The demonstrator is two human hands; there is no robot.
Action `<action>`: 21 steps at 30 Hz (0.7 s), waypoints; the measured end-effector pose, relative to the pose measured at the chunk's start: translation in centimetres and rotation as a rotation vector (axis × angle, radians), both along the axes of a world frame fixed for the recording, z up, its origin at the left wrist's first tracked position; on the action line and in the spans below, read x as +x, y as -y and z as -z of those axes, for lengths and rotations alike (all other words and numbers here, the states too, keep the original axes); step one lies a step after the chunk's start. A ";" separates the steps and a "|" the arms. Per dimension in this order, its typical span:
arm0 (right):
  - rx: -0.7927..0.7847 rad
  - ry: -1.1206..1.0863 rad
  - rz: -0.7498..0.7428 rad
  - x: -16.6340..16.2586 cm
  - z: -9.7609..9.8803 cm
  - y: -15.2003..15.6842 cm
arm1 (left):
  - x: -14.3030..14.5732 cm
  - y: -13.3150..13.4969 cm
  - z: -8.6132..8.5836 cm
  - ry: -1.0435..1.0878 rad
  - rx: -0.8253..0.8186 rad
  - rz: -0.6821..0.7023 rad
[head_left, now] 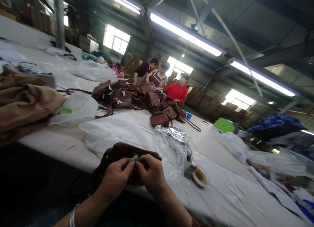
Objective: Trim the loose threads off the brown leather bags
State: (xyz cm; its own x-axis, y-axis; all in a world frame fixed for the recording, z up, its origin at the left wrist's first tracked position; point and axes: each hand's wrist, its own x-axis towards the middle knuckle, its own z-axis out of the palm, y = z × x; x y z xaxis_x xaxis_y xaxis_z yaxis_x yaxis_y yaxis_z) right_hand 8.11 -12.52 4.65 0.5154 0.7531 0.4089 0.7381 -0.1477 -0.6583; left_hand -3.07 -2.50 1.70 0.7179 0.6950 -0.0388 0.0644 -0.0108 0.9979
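Observation:
A dark brown handbag (120,149) rests at the table's near edge, its front partly covered by my hands. My left hand (117,174) is closed in a pinch, with a small pale translucent strip (134,159) showing between thumb and fingers. Right beside it, my right hand (152,174) is closed too, thumb against the fingers at the bag's upper front. What those right fingers grip is hidden. Both hands are nearly touching over the bag.
Brown handbags (153,99) lie heaped across the table (208,145). Clear plastic wrapping (169,148), a round tub (200,176) and white sheeting (115,132) surround my bag. Brown cloth (26,103) is at left. Several people (176,91) stand beyond the heap.

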 end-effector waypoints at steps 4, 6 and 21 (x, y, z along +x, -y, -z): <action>0.014 -0.042 -0.024 0.4 0.1 0.2 | 0.1 0.2 -0.3 -0.002 -0.008 -0.018; 0.030 -0.131 -0.028 0.4 -0.2 0.3 | 0.1 0.3 -0.4 0.004 -0.016 -0.016; -0.017 -0.970 -0.058 -0.4 -0.1 -1.1 | -0.4 0.2 -0.7 0.005 0.201 -0.043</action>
